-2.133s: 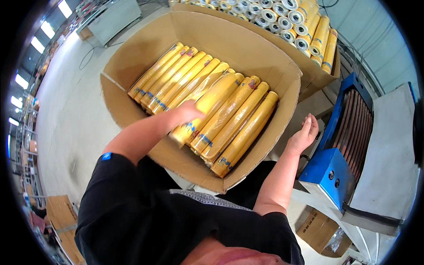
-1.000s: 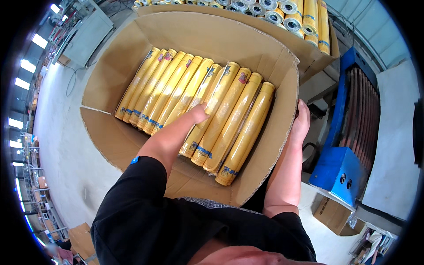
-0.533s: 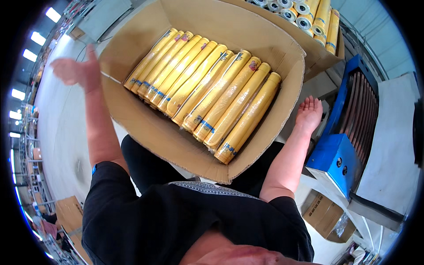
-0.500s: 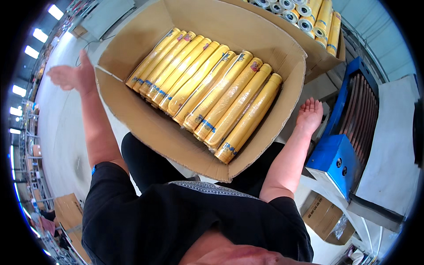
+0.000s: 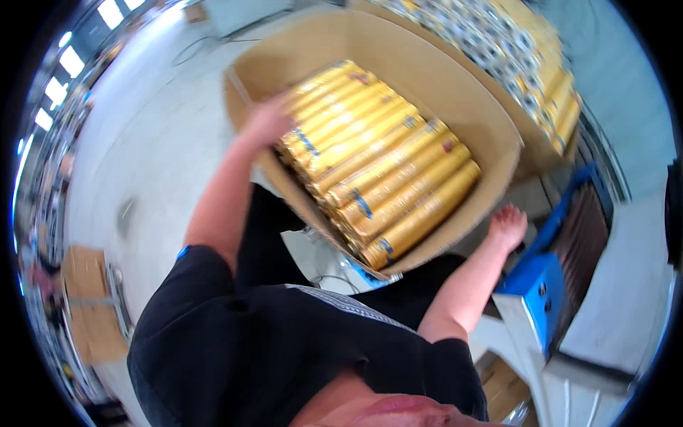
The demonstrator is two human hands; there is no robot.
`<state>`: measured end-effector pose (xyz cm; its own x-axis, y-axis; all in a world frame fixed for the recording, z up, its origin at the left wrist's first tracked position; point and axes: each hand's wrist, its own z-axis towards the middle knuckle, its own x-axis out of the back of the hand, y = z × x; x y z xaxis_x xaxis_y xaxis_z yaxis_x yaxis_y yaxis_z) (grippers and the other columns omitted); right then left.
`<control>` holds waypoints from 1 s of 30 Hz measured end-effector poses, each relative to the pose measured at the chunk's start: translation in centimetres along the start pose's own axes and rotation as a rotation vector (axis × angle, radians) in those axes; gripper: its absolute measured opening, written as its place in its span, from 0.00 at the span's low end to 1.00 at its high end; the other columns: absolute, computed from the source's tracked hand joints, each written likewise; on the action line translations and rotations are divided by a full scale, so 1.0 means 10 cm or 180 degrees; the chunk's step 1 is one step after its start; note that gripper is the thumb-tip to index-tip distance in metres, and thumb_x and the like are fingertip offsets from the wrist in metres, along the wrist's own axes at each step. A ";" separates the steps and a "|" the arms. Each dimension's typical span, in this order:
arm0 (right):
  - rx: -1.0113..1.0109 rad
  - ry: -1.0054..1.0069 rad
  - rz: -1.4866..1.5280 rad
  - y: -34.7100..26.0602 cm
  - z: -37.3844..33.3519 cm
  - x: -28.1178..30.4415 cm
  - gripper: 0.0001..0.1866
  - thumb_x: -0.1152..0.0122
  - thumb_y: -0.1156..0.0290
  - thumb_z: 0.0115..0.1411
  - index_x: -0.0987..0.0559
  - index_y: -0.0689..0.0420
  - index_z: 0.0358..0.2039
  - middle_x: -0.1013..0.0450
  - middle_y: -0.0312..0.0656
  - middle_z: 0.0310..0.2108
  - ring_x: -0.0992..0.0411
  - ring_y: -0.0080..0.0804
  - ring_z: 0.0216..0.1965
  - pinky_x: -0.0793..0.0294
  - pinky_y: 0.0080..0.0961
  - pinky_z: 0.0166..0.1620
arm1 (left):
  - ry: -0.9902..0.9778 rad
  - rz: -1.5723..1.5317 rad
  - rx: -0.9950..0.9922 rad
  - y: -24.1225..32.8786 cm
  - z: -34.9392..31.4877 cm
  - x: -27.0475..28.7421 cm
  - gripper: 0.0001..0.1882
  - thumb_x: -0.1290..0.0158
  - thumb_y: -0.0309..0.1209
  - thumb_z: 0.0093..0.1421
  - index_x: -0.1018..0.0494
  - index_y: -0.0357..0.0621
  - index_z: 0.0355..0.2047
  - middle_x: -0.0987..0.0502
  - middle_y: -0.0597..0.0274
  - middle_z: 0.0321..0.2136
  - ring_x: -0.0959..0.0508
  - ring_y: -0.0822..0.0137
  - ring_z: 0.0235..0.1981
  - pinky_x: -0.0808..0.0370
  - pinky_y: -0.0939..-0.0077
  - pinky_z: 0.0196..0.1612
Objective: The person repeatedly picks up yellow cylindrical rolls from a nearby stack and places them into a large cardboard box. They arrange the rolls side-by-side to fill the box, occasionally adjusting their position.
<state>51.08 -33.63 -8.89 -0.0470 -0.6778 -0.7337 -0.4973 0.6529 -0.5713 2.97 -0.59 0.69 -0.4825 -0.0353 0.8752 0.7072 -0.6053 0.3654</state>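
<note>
In front of me stands an open cardboard box (image 5: 434, 67) holding a row of yellow plastic-wrapped rolls (image 5: 388, 167) with blue print, lying side by side at a slant. More rolls show beneath the top row along the near side. My left hand (image 5: 272, 122) reaches over the box's left wall to the left end of the row. Motion smears its fingers, so whether it grips a roll is unclear. Outside the box's right wall, near a blue machine part, my right hand (image 5: 508, 226) is raised with fingers apart and nothing in it.
Behind to the right, a second box (image 5: 473, 67) is stacked with yellow rolls, their pale round ends showing. A blue-framed machine (image 5: 541, 292) with dark ribs and a grey top stands at right. Brown cardboard (image 5: 92, 306) lies at lower left; shelving lines the far left.
My left hand has come in from outside the box to the left end of the rolls. My right hand stays beside the right wall. The view has shifted, with the box appearing further right.
</note>
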 end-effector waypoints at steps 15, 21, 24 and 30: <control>-0.0043 0.0053 -0.0915 0.08 0.81 0.30 0.29 0.53 0.53 0.63 0.38 0.58 0.58 0.32 0.38 0.47 0.33 0.29 0.43 0.33 0.27 0.46 | -0.1870 0.1647 0.0369 -0.09 -0.26 -0.22 0.27 0.44 0.36 0.47 0.30 0.49 0.50 0.22 0.54 0.41 0.23 0.56 0.43 0.28 0.58 0.43; 0.0021 -0.0088 -0.1303 0.11 0.77 0.39 0.27 0.55 0.54 0.65 0.37 0.62 0.56 0.35 0.44 0.54 0.36 0.36 0.54 0.38 0.30 0.56 | -0.2027 0.1108 0.0310 0.07 -0.25 -0.19 0.15 0.44 0.33 0.46 0.21 0.45 0.36 0.21 0.56 0.36 0.21 0.57 0.38 0.26 0.60 0.38; 0.0110 0.0073 -0.1288 0.06 0.79 0.46 0.27 0.54 0.54 0.65 0.37 0.60 0.57 0.33 0.43 0.53 0.35 0.34 0.54 0.38 0.28 0.56 | -0.1546 0.0831 0.0342 -0.03 -0.15 -0.48 0.11 0.45 0.30 0.46 0.20 0.42 0.31 0.21 0.54 0.35 0.21 0.55 0.36 0.26 0.61 0.38; 0.0108 0.0590 -0.1568 0.05 0.72 0.71 0.32 0.48 0.50 0.60 0.37 0.54 0.59 0.33 0.38 0.53 0.35 0.30 0.53 0.36 0.23 0.50 | -0.3136 0.0981 0.0181 -0.03 -0.10 -0.36 0.15 0.45 0.35 0.48 0.20 0.41 0.35 0.21 0.52 0.34 0.22 0.53 0.35 0.27 0.60 0.39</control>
<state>56.77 -35.66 -17.01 0.0313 -0.9536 -0.2996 -0.4710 0.2503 -0.8459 4.00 -1.12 -2.89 0.3428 0.5000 0.7953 0.7642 -0.6408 0.0734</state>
